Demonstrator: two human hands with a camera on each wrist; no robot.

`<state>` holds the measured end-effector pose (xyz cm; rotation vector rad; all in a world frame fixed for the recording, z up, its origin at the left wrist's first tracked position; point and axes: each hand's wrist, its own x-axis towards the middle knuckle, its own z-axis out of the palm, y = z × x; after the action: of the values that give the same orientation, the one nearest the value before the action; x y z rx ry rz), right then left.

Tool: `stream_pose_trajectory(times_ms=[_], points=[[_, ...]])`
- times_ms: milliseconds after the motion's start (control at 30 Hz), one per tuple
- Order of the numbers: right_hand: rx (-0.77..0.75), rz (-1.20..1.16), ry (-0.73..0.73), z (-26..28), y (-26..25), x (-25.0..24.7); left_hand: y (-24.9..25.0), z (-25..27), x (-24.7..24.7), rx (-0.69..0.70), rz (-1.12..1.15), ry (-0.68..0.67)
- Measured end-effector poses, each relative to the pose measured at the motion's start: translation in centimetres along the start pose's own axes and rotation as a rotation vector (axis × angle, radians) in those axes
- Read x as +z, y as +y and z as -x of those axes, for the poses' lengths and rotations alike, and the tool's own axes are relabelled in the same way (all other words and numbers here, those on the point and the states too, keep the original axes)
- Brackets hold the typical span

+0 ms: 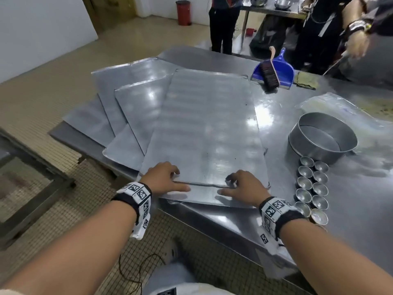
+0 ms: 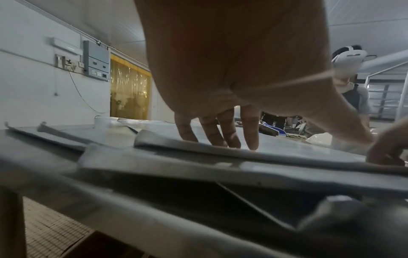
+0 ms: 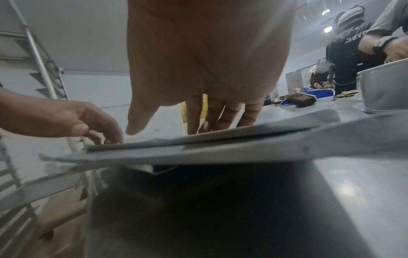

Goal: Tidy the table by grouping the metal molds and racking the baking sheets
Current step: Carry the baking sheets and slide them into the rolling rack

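Note:
Several flat metal baking sheets lie fanned over the left part of the steel table (image 1: 353, 201). The top baking sheet (image 1: 208, 128) lies lengthwise in front of me, on a lower sheet (image 1: 204, 200) that juts over the near table edge. My left hand (image 1: 170, 177) and right hand (image 1: 240, 184) both rest on the top sheet's near edge, fingertips pressing down and thumbs lying along the rim. The left fingers (image 2: 220, 134) and right fingers (image 3: 220, 115) touch the sheet from above. Small metal cup molds (image 1: 312, 188) stand in two rows by a round cake pan (image 1: 323, 137).
A blue dustpan (image 1: 280, 69) with a brush (image 1: 269, 76) and a folded cloth (image 1: 306, 80) lie at the far side. A plastic bag (image 1: 344, 107) lies behind the pan. Other people stand beyond the table. A metal rack (image 3: 42, 66) stands to my left.

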<state>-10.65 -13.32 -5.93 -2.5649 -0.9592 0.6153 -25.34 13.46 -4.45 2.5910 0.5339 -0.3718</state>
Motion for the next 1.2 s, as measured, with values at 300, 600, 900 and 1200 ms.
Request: stream_pose_trajectory(times_ms=[300, 600, 900, 1200], points=[[-0.047, 0.090, 0.004, 2.2, 0.1, 1.7, 0.1, 2.8, 2.5, 0.044, -0.116, 0.054], [-0.043, 0.002, 0.044, 3.5, -0.4, 3.9, -0.6, 4.3, 3.8, 0.049, -0.058, 0.101], [-0.010, -0.070, 0.060, 3.9, -0.5, 4.5, -1.0, 4.8, 4.3, 0.052, -0.052, 0.144], [0.062, -0.144, 0.270, 3.3, 0.8, 2.8, -1.4, 4.2, 2.9, 0.021, 0.138, 0.229]])
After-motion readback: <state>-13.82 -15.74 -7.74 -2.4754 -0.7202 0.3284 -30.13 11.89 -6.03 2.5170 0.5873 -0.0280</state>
